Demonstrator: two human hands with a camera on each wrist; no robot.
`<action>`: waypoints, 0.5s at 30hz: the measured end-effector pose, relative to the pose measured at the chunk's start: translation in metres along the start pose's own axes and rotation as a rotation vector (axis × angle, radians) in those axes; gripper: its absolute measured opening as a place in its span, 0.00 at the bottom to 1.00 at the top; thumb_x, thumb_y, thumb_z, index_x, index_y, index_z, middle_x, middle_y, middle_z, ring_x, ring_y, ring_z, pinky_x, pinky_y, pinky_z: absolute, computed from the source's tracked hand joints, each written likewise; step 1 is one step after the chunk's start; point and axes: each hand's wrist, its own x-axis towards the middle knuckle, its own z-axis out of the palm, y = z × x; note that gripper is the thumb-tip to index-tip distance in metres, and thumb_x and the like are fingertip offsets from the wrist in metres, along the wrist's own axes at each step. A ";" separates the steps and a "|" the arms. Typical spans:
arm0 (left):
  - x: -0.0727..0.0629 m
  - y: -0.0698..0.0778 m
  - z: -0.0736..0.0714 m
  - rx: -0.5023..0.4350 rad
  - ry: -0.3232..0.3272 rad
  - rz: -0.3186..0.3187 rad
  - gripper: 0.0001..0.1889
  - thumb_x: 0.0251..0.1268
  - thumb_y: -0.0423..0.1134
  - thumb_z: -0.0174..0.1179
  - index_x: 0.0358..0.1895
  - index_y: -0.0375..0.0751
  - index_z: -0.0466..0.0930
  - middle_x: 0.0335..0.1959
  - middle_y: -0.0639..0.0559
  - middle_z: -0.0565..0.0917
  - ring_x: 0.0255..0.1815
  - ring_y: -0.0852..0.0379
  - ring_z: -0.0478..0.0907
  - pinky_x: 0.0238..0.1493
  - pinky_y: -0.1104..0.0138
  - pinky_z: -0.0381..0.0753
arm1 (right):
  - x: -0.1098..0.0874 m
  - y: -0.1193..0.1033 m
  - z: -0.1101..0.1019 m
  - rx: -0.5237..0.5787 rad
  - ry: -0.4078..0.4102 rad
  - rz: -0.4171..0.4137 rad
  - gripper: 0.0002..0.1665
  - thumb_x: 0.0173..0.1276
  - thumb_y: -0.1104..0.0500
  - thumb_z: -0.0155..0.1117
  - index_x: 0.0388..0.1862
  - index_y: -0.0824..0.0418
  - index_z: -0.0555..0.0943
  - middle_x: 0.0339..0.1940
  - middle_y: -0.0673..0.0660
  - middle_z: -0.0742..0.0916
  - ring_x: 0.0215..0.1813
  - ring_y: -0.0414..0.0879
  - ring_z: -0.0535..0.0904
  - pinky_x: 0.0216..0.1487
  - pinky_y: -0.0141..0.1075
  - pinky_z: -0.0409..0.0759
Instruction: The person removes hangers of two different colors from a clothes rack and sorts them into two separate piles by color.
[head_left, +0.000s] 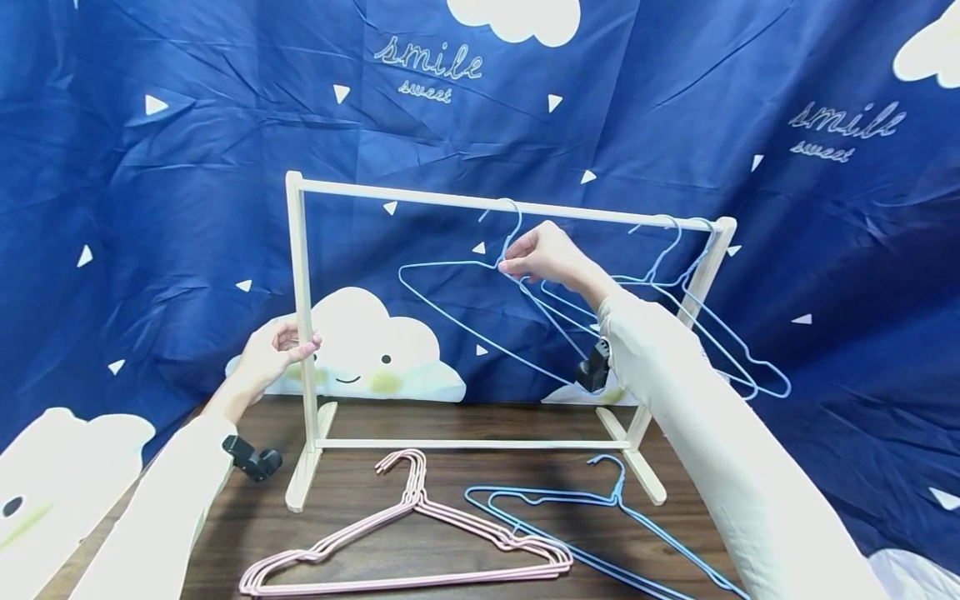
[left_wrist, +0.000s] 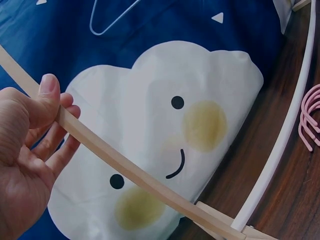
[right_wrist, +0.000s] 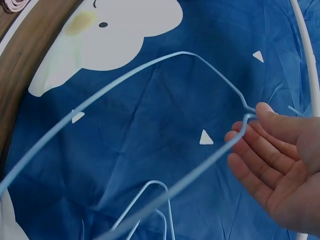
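Observation:
My right hand [head_left: 551, 254] pinches a light blue wire hanger [head_left: 450, 263] at its neck, just under the hook. That hook lies over the top rail [head_left: 420, 197] of a pale wooden rack, right of the rail's middle. In the right wrist view, thumb and fingertips meet at the hanger's neck, other fingers spread below. On the other side, my left hand [head_left: 266, 358] holds the rack's left post [head_left: 302, 267] between thumb and fingers. Two more blue hangers [head_left: 681, 232] hang at the rail's right end, partly behind my right arm.
A stack of several pink hangers [head_left: 405, 581] lies on the dark wood table [head_left: 450, 423] before the rack. Right of it lie blue hangers [head_left: 617, 483], partly under the pink ones. The rack's lower bar [head_left: 472, 444] runs between its feet. Behind hangs a blue curtain [head_left: 225, 150].

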 end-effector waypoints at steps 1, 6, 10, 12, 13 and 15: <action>0.000 0.000 0.000 -0.004 -0.001 0.002 0.15 0.68 0.24 0.63 0.50 0.49 0.77 0.37 0.69 0.88 0.40 0.72 0.86 0.43 0.80 0.83 | 0.001 -0.001 0.001 -0.001 0.008 0.001 0.12 0.68 0.57 0.72 0.42 0.66 0.89 0.28 0.55 0.90 0.37 0.46 0.85 0.42 0.38 0.88; 0.001 -0.002 0.000 -0.005 0.003 0.003 0.16 0.67 0.24 0.63 0.50 0.49 0.77 0.37 0.69 0.88 0.41 0.72 0.86 0.43 0.80 0.83 | 0.001 -0.006 0.005 -0.001 0.029 -0.006 0.10 0.68 0.59 0.72 0.36 0.67 0.88 0.24 0.55 0.88 0.30 0.42 0.83 0.39 0.37 0.88; 0.001 -0.002 0.000 0.004 0.007 0.003 0.16 0.67 0.25 0.63 0.50 0.49 0.77 0.37 0.70 0.88 0.41 0.73 0.86 0.43 0.80 0.83 | 0.002 -0.008 0.006 0.015 0.021 0.001 0.10 0.68 0.60 0.72 0.36 0.68 0.88 0.23 0.55 0.89 0.28 0.41 0.83 0.39 0.37 0.88; 0.001 -0.002 0.000 -0.001 0.005 0.002 0.16 0.68 0.25 0.63 0.50 0.49 0.77 0.37 0.70 0.88 0.41 0.72 0.86 0.43 0.79 0.83 | 0.003 -0.009 0.006 0.021 0.017 0.005 0.10 0.68 0.60 0.72 0.36 0.68 0.88 0.22 0.54 0.88 0.28 0.41 0.83 0.38 0.37 0.87; 0.000 -0.002 -0.001 -0.001 0.001 0.003 0.15 0.68 0.25 0.63 0.51 0.48 0.77 0.37 0.70 0.88 0.41 0.71 0.86 0.44 0.79 0.83 | 0.003 -0.009 0.006 0.023 0.017 0.007 0.10 0.68 0.60 0.72 0.36 0.69 0.88 0.22 0.54 0.89 0.28 0.41 0.83 0.38 0.37 0.87; 0.000 -0.002 -0.001 -0.009 -0.002 0.004 0.15 0.68 0.25 0.63 0.50 0.48 0.77 0.37 0.69 0.88 0.42 0.69 0.87 0.44 0.79 0.83 | 0.004 -0.009 0.006 0.027 0.022 0.009 0.10 0.68 0.60 0.72 0.36 0.69 0.88 0.22 0.54 0.89 0.27 0.42 0.84 0.37 0.36 0.87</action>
